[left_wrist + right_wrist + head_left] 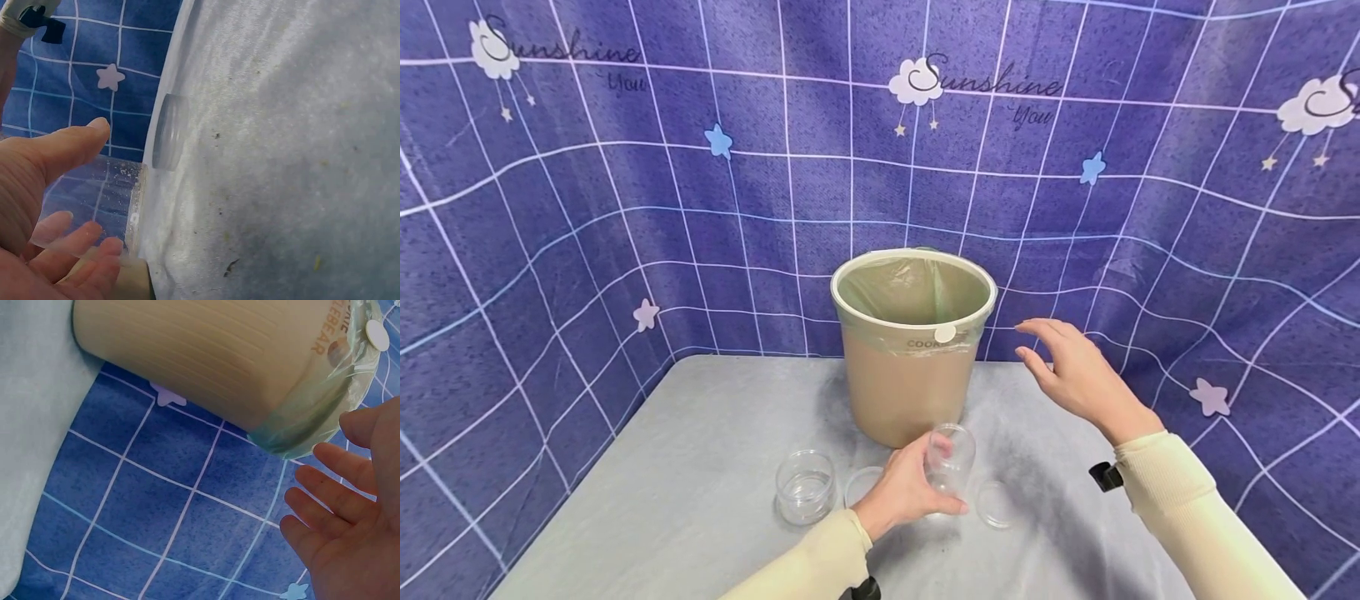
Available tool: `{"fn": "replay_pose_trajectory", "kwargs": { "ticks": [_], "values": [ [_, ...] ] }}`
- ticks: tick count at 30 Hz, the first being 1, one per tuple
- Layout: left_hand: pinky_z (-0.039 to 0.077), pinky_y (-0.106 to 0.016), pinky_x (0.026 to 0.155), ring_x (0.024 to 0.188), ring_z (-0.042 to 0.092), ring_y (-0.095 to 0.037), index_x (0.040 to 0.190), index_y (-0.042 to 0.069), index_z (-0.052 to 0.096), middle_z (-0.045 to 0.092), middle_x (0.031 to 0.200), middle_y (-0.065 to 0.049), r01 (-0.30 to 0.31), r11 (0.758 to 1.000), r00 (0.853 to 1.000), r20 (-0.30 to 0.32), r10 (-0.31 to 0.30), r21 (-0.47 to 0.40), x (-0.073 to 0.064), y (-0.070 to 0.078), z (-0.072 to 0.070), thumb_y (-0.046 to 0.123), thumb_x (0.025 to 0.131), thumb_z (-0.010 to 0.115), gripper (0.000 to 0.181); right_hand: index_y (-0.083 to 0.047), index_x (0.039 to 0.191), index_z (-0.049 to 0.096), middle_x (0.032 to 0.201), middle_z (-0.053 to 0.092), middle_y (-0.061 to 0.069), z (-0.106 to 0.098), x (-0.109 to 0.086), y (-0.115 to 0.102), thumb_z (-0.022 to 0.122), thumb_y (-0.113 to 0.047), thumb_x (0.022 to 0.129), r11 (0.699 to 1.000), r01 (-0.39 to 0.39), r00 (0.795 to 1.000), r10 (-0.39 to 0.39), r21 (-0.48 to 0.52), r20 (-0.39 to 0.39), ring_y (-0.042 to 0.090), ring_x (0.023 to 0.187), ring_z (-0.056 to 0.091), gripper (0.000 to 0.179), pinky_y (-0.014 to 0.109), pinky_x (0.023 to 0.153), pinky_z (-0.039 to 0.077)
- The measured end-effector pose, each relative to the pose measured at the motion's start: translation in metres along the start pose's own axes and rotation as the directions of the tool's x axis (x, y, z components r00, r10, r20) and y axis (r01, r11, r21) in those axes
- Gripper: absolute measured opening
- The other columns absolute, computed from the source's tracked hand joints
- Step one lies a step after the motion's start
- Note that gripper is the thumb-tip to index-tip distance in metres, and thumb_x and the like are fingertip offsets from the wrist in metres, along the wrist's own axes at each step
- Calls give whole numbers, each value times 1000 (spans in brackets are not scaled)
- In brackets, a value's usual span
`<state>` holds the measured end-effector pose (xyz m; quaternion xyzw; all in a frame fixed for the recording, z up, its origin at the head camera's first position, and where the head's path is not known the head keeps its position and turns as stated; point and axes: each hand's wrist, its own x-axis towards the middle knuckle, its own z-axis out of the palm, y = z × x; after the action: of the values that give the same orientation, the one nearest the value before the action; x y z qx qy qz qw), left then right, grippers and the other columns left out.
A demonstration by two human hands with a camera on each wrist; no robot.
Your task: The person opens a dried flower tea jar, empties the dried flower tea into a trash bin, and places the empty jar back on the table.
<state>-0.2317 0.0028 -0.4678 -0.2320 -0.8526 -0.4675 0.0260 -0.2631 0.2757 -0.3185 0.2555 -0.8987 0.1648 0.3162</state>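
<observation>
In the head view my left hand grips a clear plastic jar at the table's front middle, thumb on the near side. The left wrist view shows the same jar between the thumb and curled fingers of that hand, its base at the table surface. Just right of it a clear round lid lies flat. My right hand hovers right of the bin, holding nothing; in the right wrist view this hand has loosely bent, spread fingers beside the bin's rim.
A beige bin with a pale rim and a green liner bag stands at the back middle. A second clear jar sits at left, with another clear lid partly behind my left hand. Blue patterned cloth surrounds the grey table.
</observation>
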Motion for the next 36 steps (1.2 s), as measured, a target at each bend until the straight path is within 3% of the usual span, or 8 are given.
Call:
{"fn": "replay_pose_trajectory", "kwargs": {
  "ticks": [10,19,25,36],
  "values": [
    [48,-31,84,94,61,-11,116,21,65,69,110,6,19,998,1000,-21,-18,65,0,-5,10,28,51,102,75,0,128,65,128,67,19,8,-12,4,66,-13,98,1000,-19,1000,18,19,10,41,123,59,33,58,104,44],
    [47,-29,79,91,60,-12,116,23,63,66,104,13,33,997,999,-9,-32,67,1,-13,15,29,51,103,77,0,128,65,127,67,18,17,-22,5,67,-14,97,1000,-23,1000,22,13,15,40,123,59,34,56,104,44],
    [48,-29,77,87,59,-10,117,24,60,65,104,12,42,996,999,-8,-41,82,1,-15,16,30,50,103,80,1,129,64,126,67,20,23,-26,4,67,-13,98,1000,-3,1000,3,24,10,40,120,60,34,55,103,45],
    [53,-38,93,113,66,-21,135,20,54,68,121,0,53,996,999,10,-53,66,-5,-12,7,35,50,104,100,1,128,64,125,67,20,29,-31,5,67,-14,97,1000,-12,1000,12,23,13,40,119,60,34,55,103,45]
  ]
}}
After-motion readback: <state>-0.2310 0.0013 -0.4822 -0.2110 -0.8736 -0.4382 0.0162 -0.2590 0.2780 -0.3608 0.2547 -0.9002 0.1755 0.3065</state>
